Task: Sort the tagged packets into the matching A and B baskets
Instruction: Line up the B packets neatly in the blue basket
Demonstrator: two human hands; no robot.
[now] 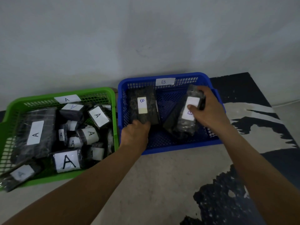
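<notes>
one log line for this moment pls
stage: placing B packets | left hand: on left B packet | right hand: grips right B packet | location: blue basket | green basket: A packets

The right hand covered part of the tag on its packet, hiding most of the letter. Left of the blue basket, the green basket was cut by the picture's edge, and its nearest tag was too blurred to read.
</notes>
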